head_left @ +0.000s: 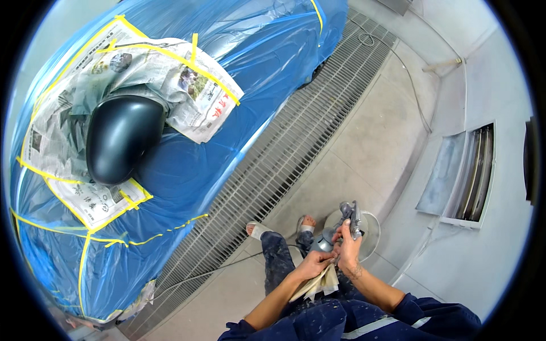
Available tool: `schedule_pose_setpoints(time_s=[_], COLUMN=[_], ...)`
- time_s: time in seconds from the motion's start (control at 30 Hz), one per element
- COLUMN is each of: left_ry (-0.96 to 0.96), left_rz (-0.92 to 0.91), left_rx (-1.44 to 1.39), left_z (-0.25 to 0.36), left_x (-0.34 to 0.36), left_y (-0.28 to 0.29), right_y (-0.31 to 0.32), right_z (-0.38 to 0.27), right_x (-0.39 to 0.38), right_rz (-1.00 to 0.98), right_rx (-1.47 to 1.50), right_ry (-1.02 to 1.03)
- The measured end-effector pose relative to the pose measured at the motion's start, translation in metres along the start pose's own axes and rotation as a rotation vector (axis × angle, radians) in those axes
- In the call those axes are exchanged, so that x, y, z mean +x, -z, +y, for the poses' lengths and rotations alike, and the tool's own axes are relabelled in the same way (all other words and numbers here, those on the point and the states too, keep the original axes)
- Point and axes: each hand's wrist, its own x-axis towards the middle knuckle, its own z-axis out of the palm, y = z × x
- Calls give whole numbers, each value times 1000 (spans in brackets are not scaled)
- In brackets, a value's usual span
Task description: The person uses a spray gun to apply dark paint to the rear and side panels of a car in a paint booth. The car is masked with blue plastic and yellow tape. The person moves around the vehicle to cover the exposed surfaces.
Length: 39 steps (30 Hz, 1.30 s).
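My right hand (pixel 348 250) is wrapped round a metal spray gun (pixel 354 219), held up in front of my body. The gun's grey rounded cup (pixel 323 243) points to the left. Close beside it, my left hand (pixel 316 263) has its fingers pinched together near the gun's lower end; what they grip is hidden. Cream-coloured cloth or paper (pixel 325 282) hangs just below the fingers. Away to the left, a glossy dark rounded shell (pixel 125 139), like a car's side mirror cover, sticks out through masking newspaper (pixel 196 122).
Blue plastic film (pixel 193 170) with yellow tape (pixel 85 267) covers the vehicle. A metal floor grating (pixel 296 148) runs alongside it. A thin hose (pixel 219 268) crosses the grating towards my legs. A round pale container (pixel 371 237) stands behind the gun. A louvred wall vent (pixel 475 176) is at right.
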Motion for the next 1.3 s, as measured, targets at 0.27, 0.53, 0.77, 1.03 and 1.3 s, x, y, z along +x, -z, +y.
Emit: schedule_pose_setpoints(time_s=[0.27,0.53,0.77,1.03,1.3], left_ry=[62,-161,-264,-292,67], left_rz=[-29,36,434,506,325], left_rx=[-12,67,134,123,576], left_z=[16,16,60,145,14], left_x=[-1,-3,-33,-105,-108], left_y=[5,2,-19,-28,24], right_y=[-2,-3,-26,-64,-124], right_z=[3,-8,-48,-105,-90], right_x=[6,-7,-42,-101,-180], right_rz=[-35,-267,-670,-1087,-1180], right_rx=[-26,-20,-151,-239,-341], right_ry=[-11,91,215,256,431])
